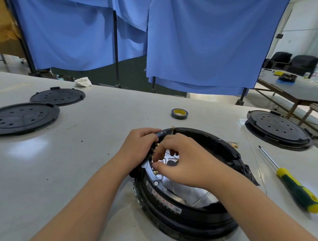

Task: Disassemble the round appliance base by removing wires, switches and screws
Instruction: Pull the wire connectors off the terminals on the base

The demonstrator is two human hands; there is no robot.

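Covering much of the round black base (185,204) near the front edge of the worktop (101,115), both hands hide the parts they work on at its left inner rim. The left hand (139,147) curls over the rim from outside, gripping it; the right hand (181,160) reaches inside with fingers bent, seemingly pinching something small by the brass terminals (156,145), though what it holds cannot be made out. Shiny metal and white lining show inside the base, partly blocked by the right wrist. A few loose brass-tipped wires (233,144) lie just beyond its far right side, too small to read. A green and yellow screwdriver (290,182) lies toward the right edge, a tape roll (179,113) further back at the middle. Two black perforated covers (21,117) sit toward the left edge, another round black unit (278,129) at the far right corner. Blue curtains (199,38) hang behind, and a second table (299,87) with blurred clutter and dark chairs (292,61) stands right
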